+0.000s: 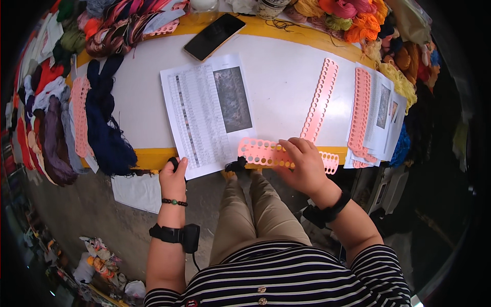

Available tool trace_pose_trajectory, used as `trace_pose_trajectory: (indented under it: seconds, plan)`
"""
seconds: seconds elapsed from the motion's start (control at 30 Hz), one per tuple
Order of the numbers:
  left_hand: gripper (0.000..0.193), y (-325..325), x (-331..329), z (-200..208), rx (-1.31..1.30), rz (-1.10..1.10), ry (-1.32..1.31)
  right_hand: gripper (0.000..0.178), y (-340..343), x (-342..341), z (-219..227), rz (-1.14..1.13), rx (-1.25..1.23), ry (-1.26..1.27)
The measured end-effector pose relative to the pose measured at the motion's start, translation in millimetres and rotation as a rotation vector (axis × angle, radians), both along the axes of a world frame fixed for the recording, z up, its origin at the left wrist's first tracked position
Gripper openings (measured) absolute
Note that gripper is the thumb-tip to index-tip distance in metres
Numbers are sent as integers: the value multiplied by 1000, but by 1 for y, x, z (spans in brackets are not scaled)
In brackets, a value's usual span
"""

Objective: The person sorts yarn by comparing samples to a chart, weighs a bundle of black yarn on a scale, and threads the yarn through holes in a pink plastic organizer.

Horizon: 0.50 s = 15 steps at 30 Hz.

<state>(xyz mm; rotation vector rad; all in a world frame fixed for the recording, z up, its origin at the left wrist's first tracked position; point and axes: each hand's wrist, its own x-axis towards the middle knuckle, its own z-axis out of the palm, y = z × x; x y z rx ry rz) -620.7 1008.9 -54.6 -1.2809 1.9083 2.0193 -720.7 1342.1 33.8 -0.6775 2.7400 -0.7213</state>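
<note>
My right hand [303,166] grips a pink thread card [255,152] with holes along both long edges, held crosswise at the table's front edge. A tuft of black thread [236,165] hangs at the card's left end. My left hand [173,176] is closed beside the lower left corner of a printed sheet [204,112], which carries a colour table and a dark picture. A small black thing [174,162] shows between its thumb and fingers; its kind is unclear. Another pink card [320,97] lies lengthwise on the white table, beyond my right hand.
Navy yarn [105,117] hangs over the table's left side beside pink cards [81,116]. A phone [215,37] lies at the back edge. More pink cards [359,112] rest on papers [384,115] at right. Colourful skeins [364,26] are heaped along the table's far rim.
</note>
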Motion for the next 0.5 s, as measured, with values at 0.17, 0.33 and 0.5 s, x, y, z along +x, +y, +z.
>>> trace_pose_trajectory:
  seconds: [0.17, 0.33, 0.5]
  plan:
    - [24, 3, -2, -5, -129, -22, -13, 59, 3, 5, 4, -25, -7, -51]
    - [23, 0, -2, -6, -222, -113, -19, 58, 11, 3, 19, -73, -108, -158]
    - [22, 2, -3, -4, -245, -115, -16, 57, 34, -24, 65, -332, -238, -156]
